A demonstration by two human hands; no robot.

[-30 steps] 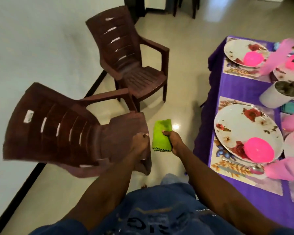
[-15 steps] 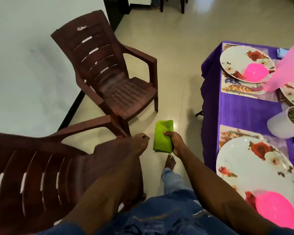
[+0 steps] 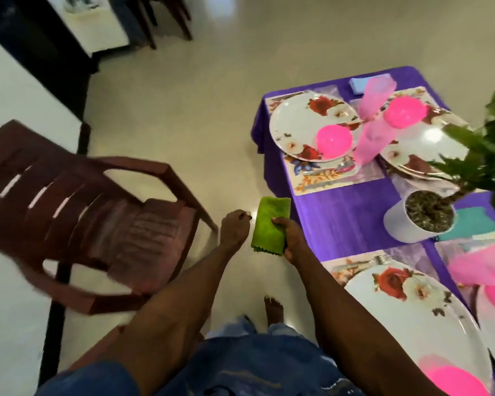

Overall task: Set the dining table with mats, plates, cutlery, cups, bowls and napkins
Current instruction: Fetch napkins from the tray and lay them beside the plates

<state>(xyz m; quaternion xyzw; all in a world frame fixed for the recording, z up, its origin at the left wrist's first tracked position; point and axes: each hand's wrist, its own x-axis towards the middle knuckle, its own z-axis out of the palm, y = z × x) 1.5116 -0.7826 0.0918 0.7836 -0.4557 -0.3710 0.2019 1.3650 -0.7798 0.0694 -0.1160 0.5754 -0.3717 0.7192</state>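
right hand [image 3: 290,238] grips folded green napkin [image 3: 270,225] at its right edge | left hand [image 3: 235,227] curled, empty | napkin looks soft, light, floppy, so keep pinching the fold | table [image 3: 340,221] at 2 o'clock

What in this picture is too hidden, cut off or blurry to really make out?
Head view only:
- Near plate: cut off by the bottom and right edges.
- Brown chair: motion-blurred.
- Cutlery beside the far plate: too small to tell which pieces.
- Left hand: curled, seen from behind, so any contents are hidden.
- Right hand: its fingers are hidden behind the green napkin.
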